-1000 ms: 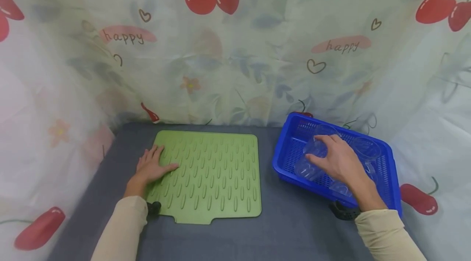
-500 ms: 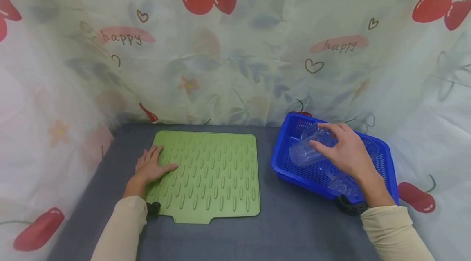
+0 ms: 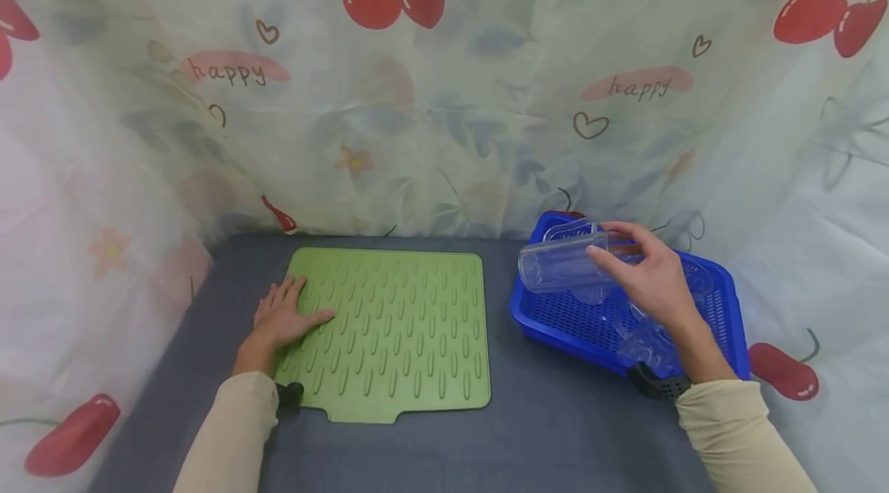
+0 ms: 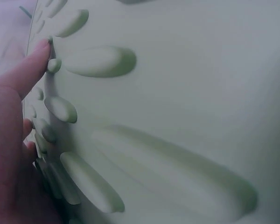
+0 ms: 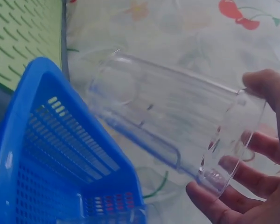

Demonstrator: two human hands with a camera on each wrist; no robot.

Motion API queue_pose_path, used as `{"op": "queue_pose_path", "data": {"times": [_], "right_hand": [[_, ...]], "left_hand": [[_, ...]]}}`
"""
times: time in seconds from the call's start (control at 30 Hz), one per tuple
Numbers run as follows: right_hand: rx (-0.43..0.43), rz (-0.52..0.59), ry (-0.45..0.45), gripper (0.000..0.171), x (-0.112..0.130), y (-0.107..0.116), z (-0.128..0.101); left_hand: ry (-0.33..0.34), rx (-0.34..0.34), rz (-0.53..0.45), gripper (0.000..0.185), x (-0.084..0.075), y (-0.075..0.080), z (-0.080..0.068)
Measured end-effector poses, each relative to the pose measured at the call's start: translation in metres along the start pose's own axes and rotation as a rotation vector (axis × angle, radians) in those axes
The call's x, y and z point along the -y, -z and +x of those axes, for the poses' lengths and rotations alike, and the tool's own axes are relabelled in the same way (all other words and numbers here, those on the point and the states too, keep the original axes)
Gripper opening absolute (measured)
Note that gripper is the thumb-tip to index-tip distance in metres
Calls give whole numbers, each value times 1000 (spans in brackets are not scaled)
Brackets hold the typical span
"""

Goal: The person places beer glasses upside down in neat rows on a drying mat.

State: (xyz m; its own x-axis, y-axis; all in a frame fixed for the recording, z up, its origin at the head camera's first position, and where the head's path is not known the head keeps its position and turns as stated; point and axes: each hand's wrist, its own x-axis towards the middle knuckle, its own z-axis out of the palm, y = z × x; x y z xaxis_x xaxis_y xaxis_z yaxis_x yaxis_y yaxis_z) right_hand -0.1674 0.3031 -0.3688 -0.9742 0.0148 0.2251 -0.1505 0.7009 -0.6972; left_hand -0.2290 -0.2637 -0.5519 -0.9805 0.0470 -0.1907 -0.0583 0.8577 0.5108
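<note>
Only the head view is showing "happy" (image 3: pixel 236 74), upper left; my right hand (image 3: pixel 654 281) is gripping a cup (image 3: pixel 559 265), my left hand (image 3: pixel 281 320) lying spread.

Your left hand (image 3: pixel 281 323) lies palm down, its fingers (image 3: pixel 281 294) pointing forward and its thumb (image 3: pixel 319 317) stretched to the right; your right hand (image 3: pixel 651 277) is lifted, thumb and fingers bent in a grip; left sleeve (image 3: pixel 225 431) and right sleeve (image 3: pixel 736 431) slant inward, ending near the wrists (image 3: pixel 704 358)
</note>
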Motion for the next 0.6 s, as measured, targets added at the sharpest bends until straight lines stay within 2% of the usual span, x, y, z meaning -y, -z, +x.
{"op": "queue_pose_path", "data": {"times": [0.17,0.33,0.6], "right_hand": [[13,145,-57,56,-1,-10,3],[-8,287,-82,56,1,-22,8],[-21,396,-73,55,11,-42,11]], "left_hand": [[7,2,3,112,0,0,0],[16,-1,-1,110,-4,4,-4],[14,-3,1,110,-5,3,-4]]}}
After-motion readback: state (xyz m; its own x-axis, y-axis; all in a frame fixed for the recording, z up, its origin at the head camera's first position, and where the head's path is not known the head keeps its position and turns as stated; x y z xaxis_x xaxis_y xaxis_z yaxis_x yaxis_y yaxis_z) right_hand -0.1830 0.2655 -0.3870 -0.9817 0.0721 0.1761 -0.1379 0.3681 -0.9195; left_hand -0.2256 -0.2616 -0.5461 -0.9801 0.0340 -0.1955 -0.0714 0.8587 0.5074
